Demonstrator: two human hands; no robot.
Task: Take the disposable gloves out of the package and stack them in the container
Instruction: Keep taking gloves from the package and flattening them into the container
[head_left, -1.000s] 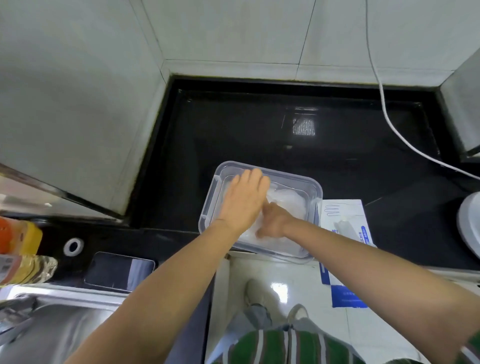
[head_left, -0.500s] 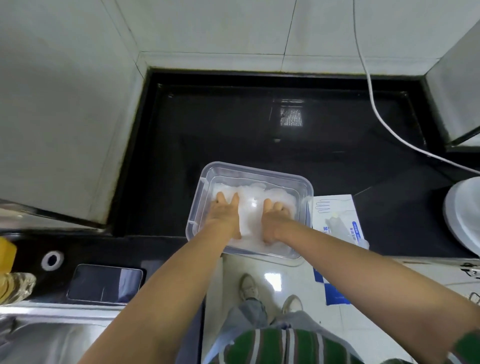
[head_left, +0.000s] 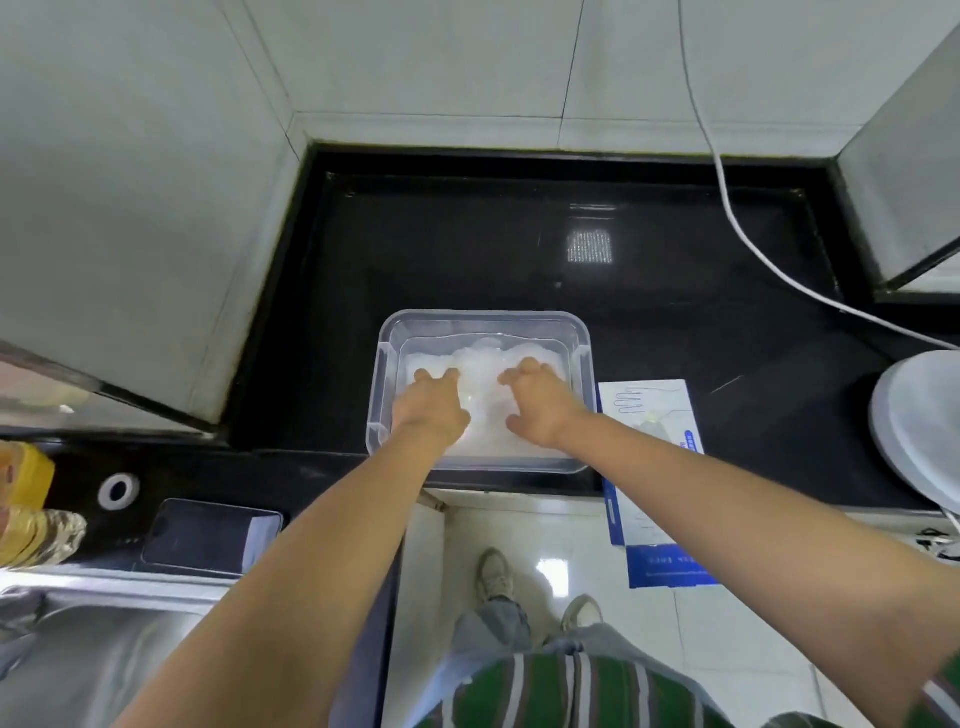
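A clear plastic container (head_left: 483, 319) sits on the black counter near its front edge. Inside lies a white, crumpled pile of disposable gloves (head_left: 483, 374). My left hand (head_left: 431, 405) rests flat on the left part of the pile, fingers spread. My right hand (head_left: 540, 405) lies on the right part, fingers slightly curled against the gloves. Both palms face down inside the container. The blue-and-white glove package (head_left: 649, 415) lies just right of the container, overhanging the counter's edge.
A white cable (head_left: 737, 223) crosses the counter's back right. A round white appliance (head_left: 919, 426) stands at the far right. A phone (head_left: 208, 535), a small white ring (head_left: 118, 491) and a steel sink (head_left: 104, 649) are at the left. Tiled walls enclose the counter.
My left hand came down from above the container onto the gloves. Both hands then moved apart a little, spreading over the pile. The view shifted slightly.
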